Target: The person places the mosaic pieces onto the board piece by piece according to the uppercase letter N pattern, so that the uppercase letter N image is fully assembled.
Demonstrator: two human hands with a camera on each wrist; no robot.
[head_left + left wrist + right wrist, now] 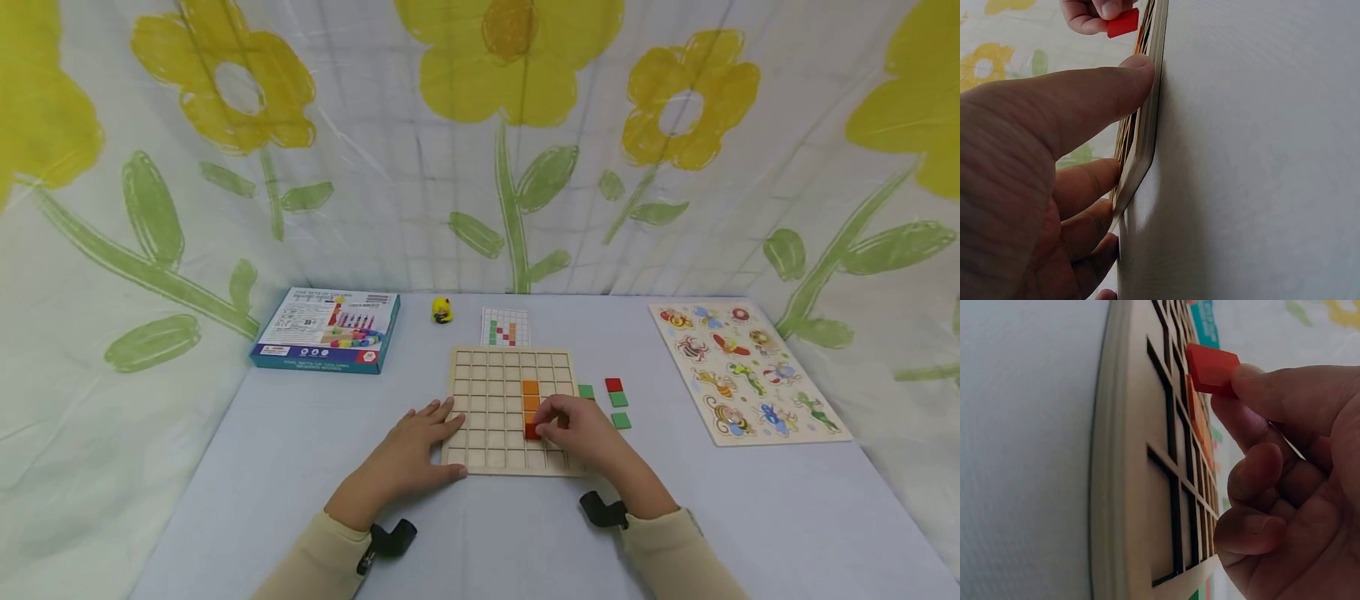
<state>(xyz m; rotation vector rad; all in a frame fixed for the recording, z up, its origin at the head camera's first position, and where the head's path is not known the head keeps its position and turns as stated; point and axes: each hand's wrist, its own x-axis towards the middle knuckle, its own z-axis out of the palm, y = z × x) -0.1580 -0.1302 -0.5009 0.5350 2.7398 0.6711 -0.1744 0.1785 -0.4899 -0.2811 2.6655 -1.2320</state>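
Observation:
My right hand (pixel 577 427) pinches a red square tile (pixel 1213 369) between thumb and forefinger, close over the wooden grid board (pixel 480 458). Just above that tile in the head view, a column of orange tiles (pixel 531 388) sits in the board's cells. At the board's left side rests my left hand (pixel 408 454), its fingers spread along the edge and its thumb (pixel 1104 94) at the near corner. Behind the board lies a small pattern card (pixel 517 317) printed with green, red and orange squares.
Loose green tiles (pixel 621 421) and a red tile (pixel 614 384) lie right of the board, one green tile partly behind my right hand. A boxed set (pixel 322 329) stands back left, near a yellow toy figure (pixel 442 311). An insect puzzle board (pixel 750 375) lies at the right.

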